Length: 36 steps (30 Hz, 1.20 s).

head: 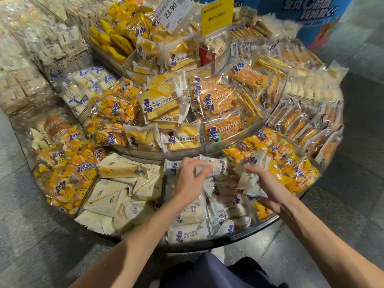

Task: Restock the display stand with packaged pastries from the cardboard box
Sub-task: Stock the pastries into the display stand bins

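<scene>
Left hand (188,180) fingers (204,171) pinch one pastry pack (218,165); right hand (269,185) grips others (248,179).

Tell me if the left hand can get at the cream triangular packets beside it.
Probably yes: the triangular packets lie uncovered just left of it, with nothing above them. But the left hand pinches a white packet, so it isn't free.
</scene>
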### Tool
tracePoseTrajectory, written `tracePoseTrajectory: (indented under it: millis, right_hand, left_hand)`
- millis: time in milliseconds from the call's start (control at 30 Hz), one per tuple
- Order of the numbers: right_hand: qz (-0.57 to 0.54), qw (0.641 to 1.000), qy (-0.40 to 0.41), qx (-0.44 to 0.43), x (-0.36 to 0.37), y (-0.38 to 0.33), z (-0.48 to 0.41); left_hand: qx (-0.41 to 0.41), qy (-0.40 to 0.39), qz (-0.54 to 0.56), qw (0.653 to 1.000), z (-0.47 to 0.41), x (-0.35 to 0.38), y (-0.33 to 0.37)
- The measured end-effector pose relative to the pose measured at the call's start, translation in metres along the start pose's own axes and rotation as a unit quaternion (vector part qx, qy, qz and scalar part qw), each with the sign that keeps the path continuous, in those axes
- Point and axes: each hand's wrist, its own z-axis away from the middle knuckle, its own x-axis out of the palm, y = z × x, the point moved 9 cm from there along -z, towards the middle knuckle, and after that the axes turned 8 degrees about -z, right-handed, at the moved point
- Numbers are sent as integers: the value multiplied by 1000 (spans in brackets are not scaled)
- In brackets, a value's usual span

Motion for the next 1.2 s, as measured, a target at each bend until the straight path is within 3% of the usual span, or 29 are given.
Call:
tracePoseTrajectory:
  millis: [133,267,333,433,500,633,800,900,1033,1100,1200]
  right_hand:
    - [-1,1000,28,-13,-10,-10,5]
    - [-14,999,30,-20,-19,-11,7]
    - [-21,999,24,-26,-20,-11,8]
    - [-24,999,17,-31,-23,-11,8]
    - [-28,999,26,-27,-28,-9,6]
    - [-54,998,17,-24,-30,-6,1]
    - [-27,999,11,-27,-34,0,2]
    - [4,999,0,-36,-29,2,6]
    - [50,997,0,-61,-22,1,12]
    - [101,993,3,-59,-17,3,13]
    - [99,993,-2,-64,-5,6,14]
  left_hand:
    - [-62,31,29,997,-33,-2,-8]
    - [-66,22,-52,996,-46,15,-13]
    - [-25,33,-114,993,-49,22,-11]
    - [94,97,-328,935,-54,27,4]
    - [134,138,-401,896,-54,32,3]
    - [181,201,-471,840,-52,31,3]
    - [202,189,-511,814,-56,35,1]
    - [183,157,-504,829,-59,34,-5]
    - [143,113,-425,887,-58,21,-10]
    - [129,111,-333,928,-48,11,-8]
    - [32,45,-82,995,-25,2,-10]
